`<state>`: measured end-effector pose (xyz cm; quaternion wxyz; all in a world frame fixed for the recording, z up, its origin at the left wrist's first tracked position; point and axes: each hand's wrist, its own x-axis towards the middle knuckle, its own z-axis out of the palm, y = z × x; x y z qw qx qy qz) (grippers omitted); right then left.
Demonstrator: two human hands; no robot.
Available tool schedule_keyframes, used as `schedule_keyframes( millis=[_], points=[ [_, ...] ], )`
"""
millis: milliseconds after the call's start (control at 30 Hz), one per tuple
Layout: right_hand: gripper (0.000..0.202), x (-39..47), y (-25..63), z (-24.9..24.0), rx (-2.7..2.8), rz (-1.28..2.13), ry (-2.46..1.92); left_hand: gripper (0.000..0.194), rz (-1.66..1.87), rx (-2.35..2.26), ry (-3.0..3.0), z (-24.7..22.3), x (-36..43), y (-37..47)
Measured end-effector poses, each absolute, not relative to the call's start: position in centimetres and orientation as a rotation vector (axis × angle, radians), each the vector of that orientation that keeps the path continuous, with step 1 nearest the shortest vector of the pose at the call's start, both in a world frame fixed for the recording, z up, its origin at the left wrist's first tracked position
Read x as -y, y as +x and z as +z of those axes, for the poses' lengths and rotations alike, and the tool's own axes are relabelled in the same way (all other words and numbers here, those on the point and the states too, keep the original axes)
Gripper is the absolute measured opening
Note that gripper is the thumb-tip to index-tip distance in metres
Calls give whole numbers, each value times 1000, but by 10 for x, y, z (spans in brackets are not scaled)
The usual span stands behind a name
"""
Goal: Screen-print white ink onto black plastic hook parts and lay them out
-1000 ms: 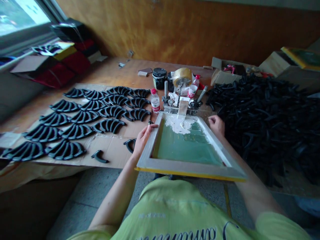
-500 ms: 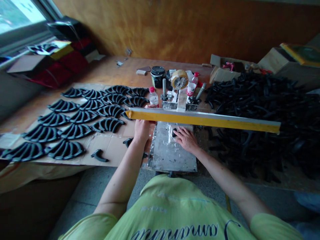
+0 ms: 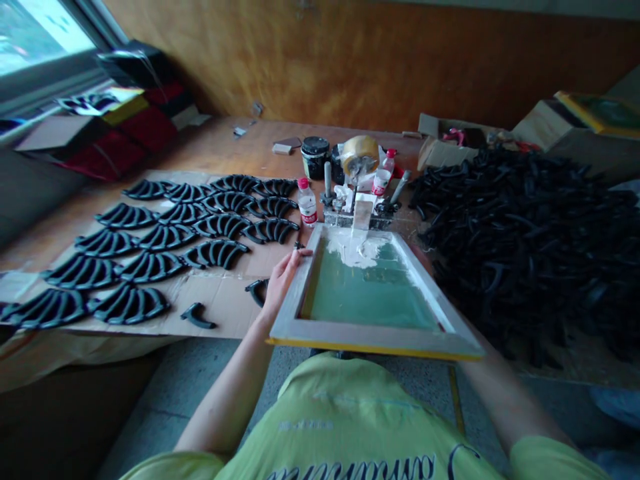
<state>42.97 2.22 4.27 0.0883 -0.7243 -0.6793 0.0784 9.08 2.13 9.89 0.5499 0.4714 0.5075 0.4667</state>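
A screen-printing frame (image 3: 370, 337) slopes down toward me over the work plate. Its green mesh (image 3: 370, 300) carries a smear of white ink (image 3: 353, 250) near the far end. My left hand (image 3: 283, 283) is beside the frame's left rail, fingers drawn together; a small dark bit shows at the fingertips, too little to name. Under that wrist a black curved handle-like piece (image 3: 257, 289) lies on the cardboard, with another piece (image 3: 199, 315) to its left. My right forearm reaches along the frame's right side. The frame hides most of my right hand, and the arm is blurred.
Fanned rows of black curved pieces (image 3: 165, 237) cover the cardboard at left. A big heap of them (image 3: 525, 247) fills the right. Behind the frame stand a clamp stand (image 3: 363, 217), a tape roll (image 3: 359, 155), a red-capped bottle (image 3: 307, 203) and a dark tub (image 3: 315, 157).
The frame has swung down from nearly edge-on to a slope showing its mesh, covering the metal plate. My right hand has left the black piece on the plate and moved right; my left hand moved slightly nearer me.
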Motion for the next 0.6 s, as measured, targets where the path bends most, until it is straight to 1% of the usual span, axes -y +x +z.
schedule_keyframes(
  millis=[100, 167, 233, 300, 433, 500, 600],
  points=[
    [42, -48, 438, 66, 1875, 63, -2070, 49, 959, -1264, 1058, 70, -4, 85],
    [49, -68, 419, 77, 1917, -68, -1848, 60, 914, -1259, 1000, 45, 1, 86],
    [56, -85, 391, 83, 2071, -111, -1665, 72, 908, -1269, 986, 22, 2, 88],
    [48, -97, 366, 84, 2223, -85, -1612, 75, 904, -1292, 1004, 3, 0, 89],
    [19, -101, 341, 77, 2390, 82, -1778, 73, 892, -1308, 1046, -16, -3, 87],
    [13, -91, 336, 74, 2428, 123, -1842, 72, 888, -1323, 1060, -18, -3, 87],
    [11, -63, 330, 69, 2491, 99, -1792, 70, 881, -1358, 1069, -17, -2, 86]
  ],
)
